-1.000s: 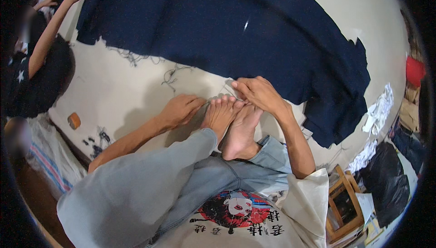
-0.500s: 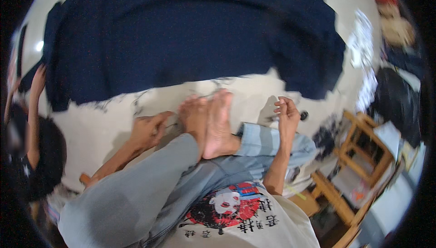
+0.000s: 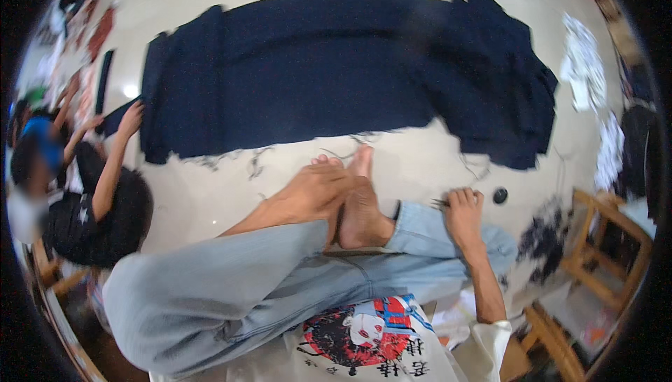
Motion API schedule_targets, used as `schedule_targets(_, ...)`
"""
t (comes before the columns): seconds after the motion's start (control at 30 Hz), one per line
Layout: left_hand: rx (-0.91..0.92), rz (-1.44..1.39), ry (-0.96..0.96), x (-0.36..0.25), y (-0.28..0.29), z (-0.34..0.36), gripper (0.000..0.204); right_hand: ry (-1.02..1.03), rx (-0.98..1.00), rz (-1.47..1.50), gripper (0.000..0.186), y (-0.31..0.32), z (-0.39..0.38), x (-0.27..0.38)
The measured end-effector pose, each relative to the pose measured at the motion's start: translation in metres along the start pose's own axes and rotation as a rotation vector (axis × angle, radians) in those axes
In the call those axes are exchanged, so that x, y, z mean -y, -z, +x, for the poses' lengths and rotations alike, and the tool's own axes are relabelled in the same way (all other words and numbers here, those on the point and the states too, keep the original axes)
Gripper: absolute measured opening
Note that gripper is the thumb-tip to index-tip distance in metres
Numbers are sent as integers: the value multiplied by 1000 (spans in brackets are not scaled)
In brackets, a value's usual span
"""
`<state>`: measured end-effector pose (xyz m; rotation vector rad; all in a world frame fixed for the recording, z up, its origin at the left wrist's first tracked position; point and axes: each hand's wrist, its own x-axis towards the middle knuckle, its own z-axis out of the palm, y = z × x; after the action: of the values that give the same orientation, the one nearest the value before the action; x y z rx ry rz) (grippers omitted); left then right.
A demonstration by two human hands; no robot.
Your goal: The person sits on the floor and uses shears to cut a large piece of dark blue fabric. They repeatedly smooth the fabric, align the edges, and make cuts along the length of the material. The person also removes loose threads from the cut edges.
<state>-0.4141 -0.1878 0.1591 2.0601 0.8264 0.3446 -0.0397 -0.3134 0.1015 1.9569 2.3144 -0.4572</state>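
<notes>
I sit cross-legged on a pale floor in light blue jeans, bare feet (image 3: 360, 203) in front of me. My left hand (image 3: 315, 187) lies flat over my left foot and holds nothing. By my right knee, my right hand (image 3: 464, 210) is closed around a thin dark tool (image 3: 439, 203) whose tip sticks out to the left; I cannot make out what kind. A large navy cloth (image 3: 336, 67) is spread on the floor beyond my feet, its frayed near edge just past my toes. A small round black object (image 3: 500, 195) lies right of my right hand.
Another person (image 3: 91, 200) in dark clothes sits at the left, one hand (image 3: 131, 117) on the cloth's left edge. Loose threads (image 3: 255, 165) trail from the cloth edge. A wooden chair frame (image 3: 602, 249) stands at the right, with white scraps (image 3: 581, 60) beyond.
My right hand has pulled back from the cloth's edge to beside my right knee. My left hand has moved onto my foot. The view has swung, and the whole cloth now shows.
</notes>
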Motion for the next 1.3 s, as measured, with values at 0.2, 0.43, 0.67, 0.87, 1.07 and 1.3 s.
schedule_targets(0.2, -131, 120, 242, -3, 18, -25, 29, -46, -398, 1037, 18, 20, 8, -15)
schedule_targets(0.43, -315, -307, 554, 1, -1, -45, 28, -445, -1511, 1731, 31, 91, -100, -112)
schedule_targets(0.67, -470, -578, 716, 43, -16, -42, 28, -550, -814, 2021, 54, 76, -56, -19)
schedule_targets(0.87, -688, -1208, 774, 68, -29, -57, 31, -569, 358, 2046, 59, 13, 92, 168)
schedule_targets(1.07, -620, -1470, 788, 85, -37, -51, 38, -794, 231, 1735, 61, -16, 152, 222)
schedule_targets(1.3, -567, -1881, 844, 105, -30, -39, 42, -1150, -72, 1998, 34, -29, 195, 271)
